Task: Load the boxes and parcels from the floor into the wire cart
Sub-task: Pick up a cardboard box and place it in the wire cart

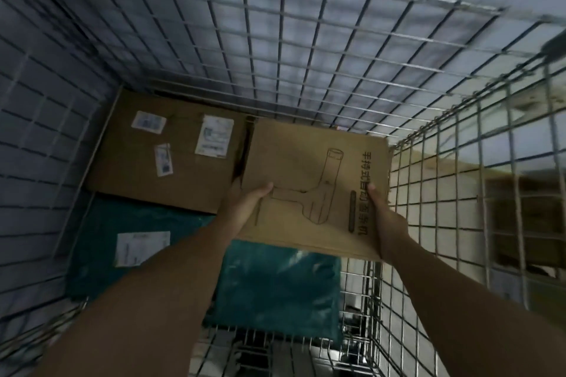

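- Wire cart (306,40): one. Its mesh walls fill the top, left and right of the frame, and mesh floor shows at the lower right.
- Large cardboard box (131,174): one, lying flat on the cart floor in the far left corner, left of frame centre. Its long axis runs left to right along the far wall.
- Teal parcels: soft plastic, lying flat in the lower half of the frame. One is at the lower left (98,223) and a teal area sits at lower centre (275,285). A forearm covers the join, so I cannot tell whether this is one parcel or two.
- Printed cardboard box (306,168): one, inside the cart at centre right, just beside the large cardboard box and overlapping the far edge of the teal. Top face is near square and turned slightly clockwise. The line of printed characters runs along its right edge, far to near. The drawn tube points toward the far wall. I cannot tell whether it rests on anything.
- Left hand (245,208): grasps the printed cardboard box at its left edge, thumb on the top face.
- Right hand (386,217): grasps the right edge, thumb on top.
- White labels: four counted. Three are on the large cardboard box (214,136) and one is on the lower-left teal parcel (142,248).
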Demonstrator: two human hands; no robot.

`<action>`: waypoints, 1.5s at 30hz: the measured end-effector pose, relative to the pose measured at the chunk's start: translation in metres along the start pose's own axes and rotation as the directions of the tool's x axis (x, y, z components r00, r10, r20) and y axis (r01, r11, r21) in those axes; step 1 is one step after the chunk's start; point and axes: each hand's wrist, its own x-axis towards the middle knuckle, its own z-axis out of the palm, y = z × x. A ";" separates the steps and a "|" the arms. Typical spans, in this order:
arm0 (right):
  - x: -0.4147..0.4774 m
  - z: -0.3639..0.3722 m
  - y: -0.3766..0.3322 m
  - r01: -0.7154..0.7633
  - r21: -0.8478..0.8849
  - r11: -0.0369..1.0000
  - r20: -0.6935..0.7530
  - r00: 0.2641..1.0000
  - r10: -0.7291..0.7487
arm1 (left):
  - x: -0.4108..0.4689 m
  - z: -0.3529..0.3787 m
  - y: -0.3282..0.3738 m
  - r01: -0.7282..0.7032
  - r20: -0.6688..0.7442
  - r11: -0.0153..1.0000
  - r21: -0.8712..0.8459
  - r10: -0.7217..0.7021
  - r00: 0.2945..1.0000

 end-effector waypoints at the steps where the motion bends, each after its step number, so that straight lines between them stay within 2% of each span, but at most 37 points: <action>1: 0.011 0.007 0.000 0.009 -0.001 1.000 -0.003 1.000 -0.009 | 0.011 0.003 -0.005 -0.017 -0.031 1.000 0.022 0.018 0.999; 3: 0.032 0.020 -0.002 0.027 -0.001 1.000 -0.004 1.000 -0.027 | 0.025 0.010 -0.013 -0.052 -0.126 0.995 0.090 0.064 0.990; 5: 0.048 0.032 -0.001 0.019 -0.011 1.000 -0.006 1.000 -0.019 | 0.032 0.018 -0.022 -0.100 -0.243 0.966 0.239 0.159 0.957; 8: 0.061 0.043 0.007 0.021 -0.055 0.998 -0.012 1.000 -0.021 | 0.035 0.026 -0.033 -0.151 -0.289 0.886 0.439 0.298 0.910; 11: 0.068 0.046 0.015 0.029 -0.085 0.996 -0.041 0.999 -0.033 | 0.040 0.022 -0.055 -0.232 -0.163 0.673 0.702 0.469 0.868; 15: 0.067 0.046 0.019 0.092 -0.118 0.989 -0.066 0.993 -0.101 | 0.034 0.018 -0.064 -0.261 -0.003 0.414 0.872 0.537 0.844; 18: 0.064 0.051 0.017 0.079 -0.166 0.983 -0.040 0.995 -0.087 | 0.035 0.022 -0.051 -0.325 0.149 0.264 0.908 0.521 0.841; 23: 0.068 0.057 0.018 0.101 -0.229 0.968 -0.010 0.994 -0.106 | 0.040 0.029 -0.032 -0.199 0.083 0.259 0.945 0.400 0.913; 26: 0.068 0.054 0.011 0.090 -0.308 0.947 0.013 0.996 -0.090 | 0.033 0.032 -0.026 -0.186 0.096 0.236 0.954 0.350 0.932; 28: 0.060 0.054 0.005 0.114 -0.414 0.903 0.004 0.992 -0.123 | 0.029 0.033 -0.017 -0.179 0.105 0.255 0.950 0.278 0.955; 30: 0.044 0.053 -0.001 0.178 -0.587 0.790 0.014 0.978 -0.210 | 0.021 0.030 -0.005 -0.153 0.108 0.267 0.951 0.176 0.978; 31: 0.033 0.052 -0.005 0.220 -0.712 0.666 0.039 0.960 -0.276 | 0.014 0.028 0.003 -0.133 0.103 0.228 0.965 0.140 0.985; 33: -0.001 0.043 -0.020 0.295 -0.916 0.272 0.180 0.908 -0.379 | -0.006 0.022 0.027 -0.091 0.077 0.137 0.986 0.108 0.991; 34: -0.021 0.036 -0.032 0.339 -0.938 0.075 0.287 0.878 -0.382 | -0.018 0.020 0.045 -0.074 0.063 0.102 0.992 0.109 0.992; 35: -0.042 0.029 -0.047 0.395 -0.916 -0.063 0.389 0.841 -0.376 | -0.031 0.017 0.067 -0.071 0.063 0.058 0.996 0.125 0.990; 36: -0.064 0.021 -0.067 0.444 -0.883 -0.151 0.467 0.804 -0.369 | -0.045 0.013 0.092 -0.078 0.076 0.010 0.997 0.157 0.985; 38: -0.108 0.006 -0.114 0.487 -0.843 -0.228 0.537 0.742 -0.401 | -0.080 0.001 0.146 -0.125 0.128 -0.026 0.992 0.275 0.953; 41: -0.185 -0.025 -0.202 0.479 -0.838 -0.263 0.541 0.660 -0.522 | -0.154 -0.009 0.243 -0.215 0.178 0.002 0.977 0.552 0.815; 42: -0.215 -0.039 -0.232 0.480 -0.836 -0.267 0.540 0.630 -0.558 | -0.183 -0.010 0.276 -0.225 0.174 0.011 0.974 0.600 0.781; 45: -0.315 -0.089 -0.320 0.476 -0.849 -0.230 0.485 0.530 -0.695 | -0.278 -0.006 0.381 -0.202 0.190 -0.045 0.978 0.589 0.785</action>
